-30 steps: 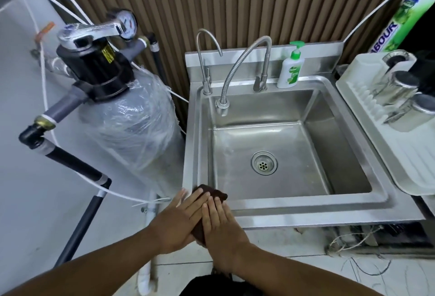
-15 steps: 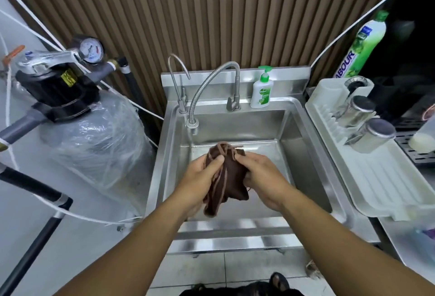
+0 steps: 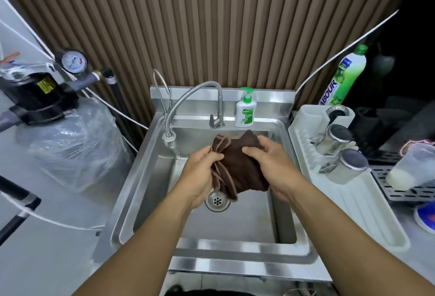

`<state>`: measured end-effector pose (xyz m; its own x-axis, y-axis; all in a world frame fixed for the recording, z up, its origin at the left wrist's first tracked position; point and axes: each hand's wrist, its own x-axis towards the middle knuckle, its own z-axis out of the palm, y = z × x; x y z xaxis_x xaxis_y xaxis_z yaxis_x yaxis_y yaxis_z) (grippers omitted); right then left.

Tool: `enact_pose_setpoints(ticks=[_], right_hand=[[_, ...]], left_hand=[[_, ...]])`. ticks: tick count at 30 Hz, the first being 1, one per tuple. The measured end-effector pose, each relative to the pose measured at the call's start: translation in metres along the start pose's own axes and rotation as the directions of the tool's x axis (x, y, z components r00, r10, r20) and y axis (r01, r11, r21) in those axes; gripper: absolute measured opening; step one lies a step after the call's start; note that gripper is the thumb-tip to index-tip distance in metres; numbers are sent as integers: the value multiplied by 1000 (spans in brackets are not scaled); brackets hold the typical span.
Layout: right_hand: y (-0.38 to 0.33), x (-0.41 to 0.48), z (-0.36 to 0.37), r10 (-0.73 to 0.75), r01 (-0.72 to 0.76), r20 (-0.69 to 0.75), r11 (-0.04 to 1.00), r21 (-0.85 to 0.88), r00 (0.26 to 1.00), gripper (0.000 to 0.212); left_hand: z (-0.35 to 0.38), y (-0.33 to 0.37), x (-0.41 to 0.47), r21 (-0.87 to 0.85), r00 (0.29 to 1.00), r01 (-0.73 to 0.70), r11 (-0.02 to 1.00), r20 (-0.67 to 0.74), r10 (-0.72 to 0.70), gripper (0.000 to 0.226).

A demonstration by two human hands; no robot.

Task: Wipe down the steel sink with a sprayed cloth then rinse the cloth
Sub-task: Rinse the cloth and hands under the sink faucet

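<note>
Your left fingers (image 3: 213, 154) pinch the bunched left edge of the brown cloth (image 3: 237, 168). Your right fingers (image 3: 253, 149) curl over its upper right. Left hand (image 3: 200, 175) and right hand (image 3: 273, 164) both grasp it. The cloth hangs folded between them at centre frame, in the air over the steel sink (image 3: 247, 222), with its lower tip just above the drain (image 3: 217, 201). The flexible faucet (image 3: 188, 98) ends at the basin's upper left; can't tell if water runs. A soap pump bottle (image 3: 245, 111) stands on the back ledge.

Right of frame, a white dish rack (image 3: 362, 204) carries two steel cups (image 3: 348, 165), both tipped over. Further right, a clear plastic cup (image 3: 410, 168) leans on a black grid with white liquid pooled in its bottom. A green bottle (image 3: 341, 76) stands upright behind the rack. Left of frame is a plastic-wrapped tank (image 3: 70, 147) with a pressure gauge (image 3: 73, 61).
</note>
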<state>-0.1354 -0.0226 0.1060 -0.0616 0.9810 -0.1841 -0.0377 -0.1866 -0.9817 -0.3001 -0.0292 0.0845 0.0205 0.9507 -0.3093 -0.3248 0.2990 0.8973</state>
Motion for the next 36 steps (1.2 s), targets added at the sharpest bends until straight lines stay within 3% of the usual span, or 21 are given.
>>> enact_pose_setpoints(ticks=[2, 4, 6, 8, 10, 16, 21, 24, 29, 33, 36], right_hand=[[-3, 3, 1, 55, -55, -3, 998, 30, 998, 10], [-2, 6, 6, 101, -100, -19, 993, 64, 995, 7], [2, 8, 12, 118, -111, -54, 987, 112, 992, 9], [6, 12, 16, 128, -115, -73, 979, 169, 989, 10], [9, 14, 18, 121, -103, -74, 973, 207, 990, 9], [26, 17, 38, 119, -107, -30, 957, 270, 992, 26], [48, 24, 61, 268, -252, -11, 916, 311, 963, 25], [55, 26, 71, 351, -327, 12, 859, 393, 936, 19], [54, 28, 73, 399, -384, 87, 766, 516, 913, 31], [57, 32, 72, 424, -403, 95, 733, 547, 900, 34], [59, 32, 71, 430, -433, 141, 720, 543, 892, 37]], left_hand=[[0, -3, 7, -138, 997, 57, 989, -48, -64, 30], [-1, -3, 11, -167, 991, 91, 982, -86, -106, 37], [-6, -1, 17, -71, 991, 107, 992, -78, -112, 39], [-11, 0, 20, 107, 998, 65, 992, 11, -66, 22], [-20, 0, 23, 171, 994, 41, 984, 93, -57, 9], [-48, 1, 29, 17, 976, 67, 998, 206, -69, 34], [-79, -6, 37, 257, 972, 22, 966, 222, -81, 57], [-87, -6, 46, 319, 986, -10, 948, 160, -43, 55], [-94, -6, 56, 480, 994, -44, 876, 110, -10, 40], [-106, -2, 65, 414, 991, 45, 909, 97, -93, 27], [-124, 3, 79, 453, 989, -21, 891, -123, 86, 14]])
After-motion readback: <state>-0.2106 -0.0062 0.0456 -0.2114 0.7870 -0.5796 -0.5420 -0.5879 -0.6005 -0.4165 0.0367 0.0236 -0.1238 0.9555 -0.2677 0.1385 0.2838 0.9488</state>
